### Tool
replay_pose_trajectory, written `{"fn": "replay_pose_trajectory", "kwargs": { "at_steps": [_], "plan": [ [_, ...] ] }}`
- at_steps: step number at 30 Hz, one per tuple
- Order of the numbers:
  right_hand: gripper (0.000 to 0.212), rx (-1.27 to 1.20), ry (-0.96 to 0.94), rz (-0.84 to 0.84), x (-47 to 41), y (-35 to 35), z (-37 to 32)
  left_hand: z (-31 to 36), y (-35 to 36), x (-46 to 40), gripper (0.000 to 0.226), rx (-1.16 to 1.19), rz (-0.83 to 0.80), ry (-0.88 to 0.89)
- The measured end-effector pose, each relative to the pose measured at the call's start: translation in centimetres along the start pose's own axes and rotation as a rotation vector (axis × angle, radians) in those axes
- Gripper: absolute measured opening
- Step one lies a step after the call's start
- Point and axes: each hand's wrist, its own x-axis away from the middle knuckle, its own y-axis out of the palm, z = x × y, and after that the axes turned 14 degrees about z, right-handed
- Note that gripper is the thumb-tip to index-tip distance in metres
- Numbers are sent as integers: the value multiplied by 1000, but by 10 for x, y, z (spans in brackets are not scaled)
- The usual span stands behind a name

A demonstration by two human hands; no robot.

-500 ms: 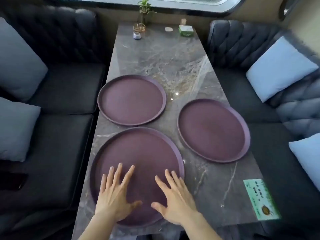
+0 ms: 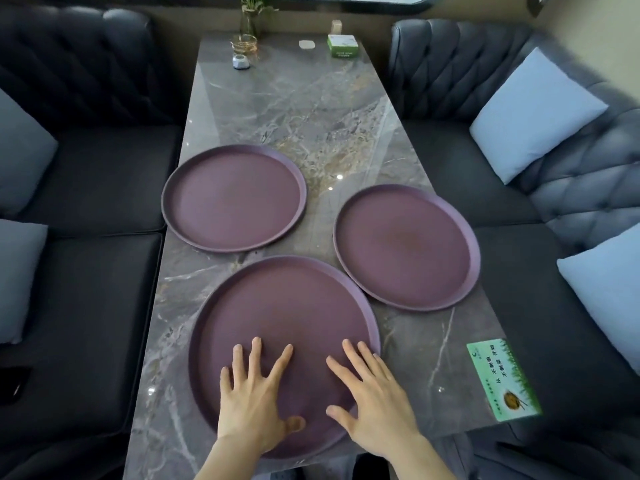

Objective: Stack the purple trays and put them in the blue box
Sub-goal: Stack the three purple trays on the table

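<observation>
On nearest purple tray, both hands' fingers spread flat; 3 trays w/ nothing inside.

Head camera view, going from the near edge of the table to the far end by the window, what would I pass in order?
Both hands, left and right, flat on the nearest purple tray → right purple tray → left purple tray → small grey dome → green box → plant in a glass vase.

Purple trays; grey veined marble table; dark tufted sofas; pale-blue cushions.
</observation>
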Motion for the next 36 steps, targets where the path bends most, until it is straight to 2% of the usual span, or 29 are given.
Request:
{"fn": "replay_pose_trajectory", "kwargs": {
  "at_steps": [6, 8, 10, 13, 16, 18, 20, 22, 27, 32, 36],
  "plan": [
    [72, -18, 43, 49, 0, -3, 9, 14, -3, -4, 118, -27, -35, 15],
    [70, -50, 66, 65, -2, -5, 10, 19, -7, -5, 110, -22, -10, 23],
    [63, -141, 154, 107, -7, -12, 12, 18, -10, -12, 91, 23, 97, 34],
    [38, -229, 293, 255, -27, -35, 27, 21, -12, -33, 56, 65, 270, 40],
    [13, -343, 490, 355, -47, -65, 59, 41, -25, -62, 32, 257, 289, -102],
    [14, -386, 657, 407, -59, -83, 89, 60, -32, -85, 25, 441, 281, -192],
    [16, -416, 816, 454, -71, -99, 124, 77, -36, -112, 28, 550, 297, -222],
    [9, -441, 934, 471, -83, -110, 160, 93, -39, -142, 40, 604, 314, -245],
    [12, -547, 1091, 434, -114, -124, 228, 138, -49, -218, 63, 670, 215, -318],
    [41, -539, 1112, 393, -152, -125, 268, 174, -51, -267, 78, 679, 156, -415],
    [65, -654, 1118, 309, -177, -122, 286, 187, -47, -288, 87, 641, 85, -560]
  ]
}}
